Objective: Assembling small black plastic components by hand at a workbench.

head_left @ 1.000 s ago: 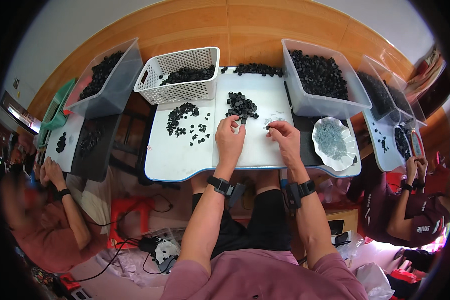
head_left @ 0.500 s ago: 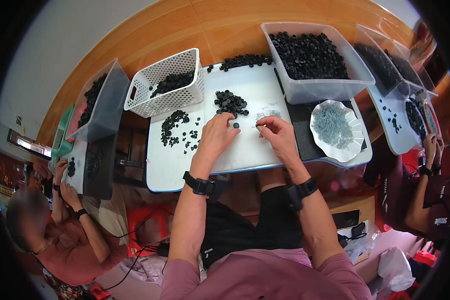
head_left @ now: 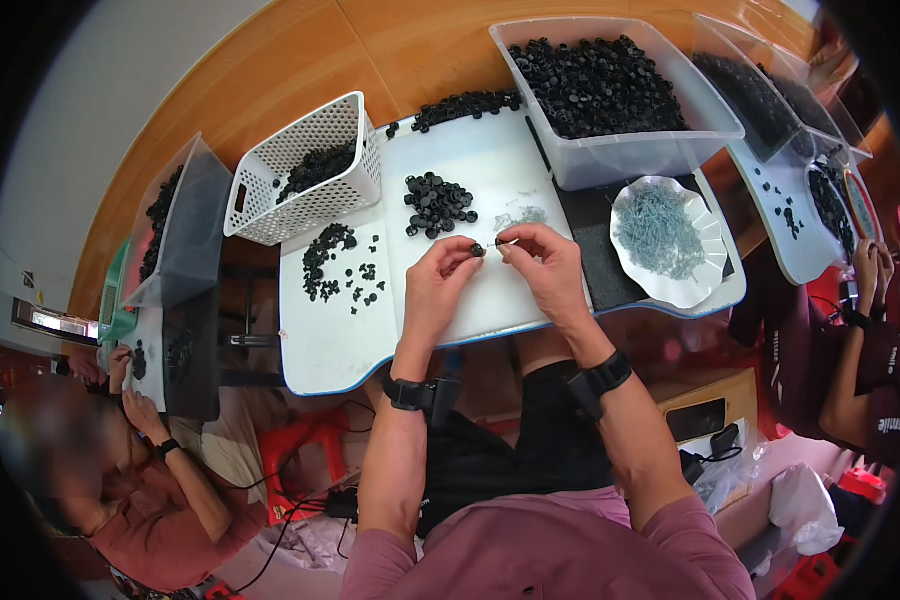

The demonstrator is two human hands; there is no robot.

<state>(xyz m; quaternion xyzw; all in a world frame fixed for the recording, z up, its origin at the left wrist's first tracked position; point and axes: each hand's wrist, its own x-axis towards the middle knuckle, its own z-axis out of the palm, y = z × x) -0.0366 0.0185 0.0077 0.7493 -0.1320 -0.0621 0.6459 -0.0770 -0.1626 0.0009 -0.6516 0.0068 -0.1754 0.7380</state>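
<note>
Left hand (head_left: 438, 285) pinches a small round black plastic cap (head_left: 477, 249); right hand (head_left: 548, 268) grasps a thin metal spring (head_left: 507, 242) (both grips clenched) above the white surface (head_left: 340, 340).

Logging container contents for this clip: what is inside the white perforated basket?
The white basket holds small black parts, heaped toward its far side. Its near wall hides how deep the heap goes and whether anything else lies beneath.
</note>
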